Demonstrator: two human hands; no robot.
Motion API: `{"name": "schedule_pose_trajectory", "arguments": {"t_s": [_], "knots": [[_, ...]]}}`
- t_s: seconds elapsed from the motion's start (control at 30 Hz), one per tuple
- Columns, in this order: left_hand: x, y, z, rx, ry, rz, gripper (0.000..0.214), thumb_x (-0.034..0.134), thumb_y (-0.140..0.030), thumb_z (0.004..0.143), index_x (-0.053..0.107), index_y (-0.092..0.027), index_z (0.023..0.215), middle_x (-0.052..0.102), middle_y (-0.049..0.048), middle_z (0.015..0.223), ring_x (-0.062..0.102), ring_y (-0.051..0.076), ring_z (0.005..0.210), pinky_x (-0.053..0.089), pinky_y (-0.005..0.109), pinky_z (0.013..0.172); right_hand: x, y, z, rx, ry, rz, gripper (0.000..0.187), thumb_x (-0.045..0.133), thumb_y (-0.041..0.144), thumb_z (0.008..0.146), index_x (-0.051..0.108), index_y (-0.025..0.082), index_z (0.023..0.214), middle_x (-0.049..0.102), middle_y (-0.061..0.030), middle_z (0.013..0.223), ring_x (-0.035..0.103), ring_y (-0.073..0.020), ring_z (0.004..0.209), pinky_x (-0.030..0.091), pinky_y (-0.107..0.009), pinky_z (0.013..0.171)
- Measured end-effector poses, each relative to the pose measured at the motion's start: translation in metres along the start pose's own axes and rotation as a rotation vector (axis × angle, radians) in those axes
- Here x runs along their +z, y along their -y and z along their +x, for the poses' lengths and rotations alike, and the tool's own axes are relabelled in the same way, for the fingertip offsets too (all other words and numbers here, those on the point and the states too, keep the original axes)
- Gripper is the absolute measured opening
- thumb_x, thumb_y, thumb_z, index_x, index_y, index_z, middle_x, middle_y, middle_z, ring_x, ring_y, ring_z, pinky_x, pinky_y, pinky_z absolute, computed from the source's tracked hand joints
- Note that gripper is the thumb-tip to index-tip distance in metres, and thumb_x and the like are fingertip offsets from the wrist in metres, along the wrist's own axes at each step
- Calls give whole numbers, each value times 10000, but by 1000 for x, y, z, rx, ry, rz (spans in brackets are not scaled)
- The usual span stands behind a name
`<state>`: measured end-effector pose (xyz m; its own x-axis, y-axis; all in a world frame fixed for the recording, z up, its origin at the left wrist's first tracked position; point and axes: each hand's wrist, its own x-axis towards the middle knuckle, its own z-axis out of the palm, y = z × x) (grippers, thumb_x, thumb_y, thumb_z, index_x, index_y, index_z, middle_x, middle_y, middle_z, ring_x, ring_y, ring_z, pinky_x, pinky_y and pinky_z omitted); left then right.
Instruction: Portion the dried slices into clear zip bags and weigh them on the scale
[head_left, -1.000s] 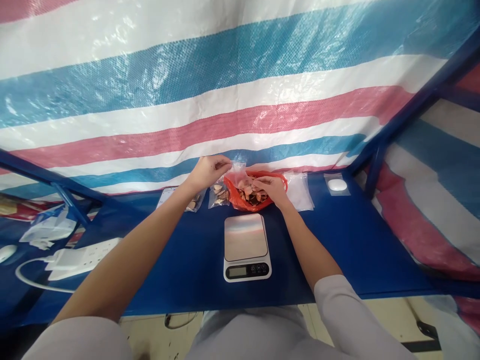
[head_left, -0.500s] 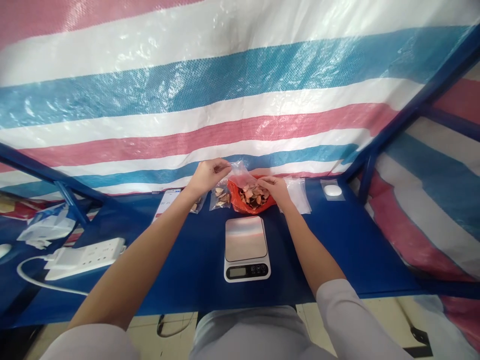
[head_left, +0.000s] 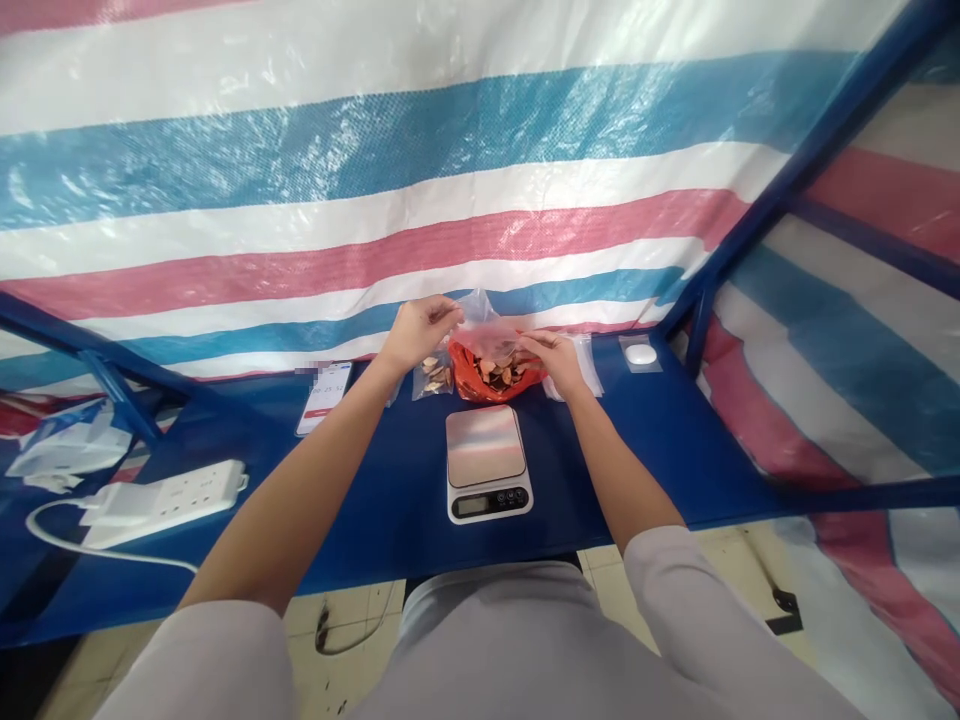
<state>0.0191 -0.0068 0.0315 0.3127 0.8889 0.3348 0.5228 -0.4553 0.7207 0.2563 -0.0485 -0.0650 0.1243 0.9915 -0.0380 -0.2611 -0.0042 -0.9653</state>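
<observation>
My left hand (head_left: pixel 420 330) pinches the top edge of a small clear plastic bag (head_left: pixel 484 318) held up above a red bag (head_left: pixel 491 372) full of brown dried slices. My right hand (head_left: pixel 556 362) rests with curled fingers on the right side of the red bag, among the slices; what its fingertips hold is hidden. A small clear bag with some slices (head_left: pixel 433 376) lies just left of the red bag. A digital kitchen scale (head_left: pixel 486 462) sits on the blue table (head_left: pixel 660 460) in front of both hands, its steel plate bare.
A phone (head_left: pixel 324 384) lies left of the bags. A white power strip (head_left: pixel 169 494) with a cord sits at the left. Flat clear bags (head_left: pixel 587 362) and a small white round object (head_left: pixel 640 353) lie to the right. A striped tarp (head_left: pixel 375 200) backs the table.
The camera view shifted a little, so the table items appear slightly higher and left. My left hand still holds the clear bag up; my right hand stays at the red bag.
</observation>
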Motion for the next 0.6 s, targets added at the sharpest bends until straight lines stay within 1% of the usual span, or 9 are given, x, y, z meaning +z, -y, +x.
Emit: {"name": "schedule_pose_trajectory", "arguments": {"t_s": [0.13, 0.23, 0.33, 0.47, 0.6], "knots": [[10, -1, -10, -18, -49, -152, 312, 646, -488, 821, 694, -180, 810, 741, 65, 840, 663, 210, 817, 492, 321, 776, 0, -8, -14, 15, -111, 34, 580, 882, 595, 540, 729, 198, 934, 774, -44, 902, 753, -216, 820, 604, -273, 623], [21, 0, -22, -85, -107, -309, 360, 706, -538, 772, 680, -180, 800, 730, 50, 820, 651, 198, 787, 499, 314, 768, 3, -13, -22, 22, -124, -2, 614, 837, 668, 569, 725, 199, 950, 776, -61, 985, 755, -237, 904, 603, -269, 610], [36, 1, -34, -180, -123, -521, 422, 761, -578, 713, 679, -176, 815, 722, 37, 793, 654, 184, 763, 515, 310, 770, 5, -15, -28, 11, -118, -25, 629, 815, 686, 588, 736, 202, 982, 779, -65, 1037, 745, -235, 922, 612, -281, 637], [53, 5, -51, -314, -152, -732, 492, 834, -580, 637, 694, -164, 858, 739, 46, 826, 682, 186, 783, 538, 312, 767, 5, -13, -31, 39, -101, -1, 621, 870, 632, 524, 745, 207, 959, 785, -50, 959, 734, -225, 867, 626, -316, 692], [58, 13, -68, -394, -164, -820, 498, 869, -554, 609, 697, -156, 853, 736, 37, 808, 685, 173, 753, 535, 284, 713, 0, -14, -30, 63, -134, -10, 568, 914, 569, 456, 738, 202, 852, 775, -32, 864, 719, -204, 788, 613, -322, 701]]}}
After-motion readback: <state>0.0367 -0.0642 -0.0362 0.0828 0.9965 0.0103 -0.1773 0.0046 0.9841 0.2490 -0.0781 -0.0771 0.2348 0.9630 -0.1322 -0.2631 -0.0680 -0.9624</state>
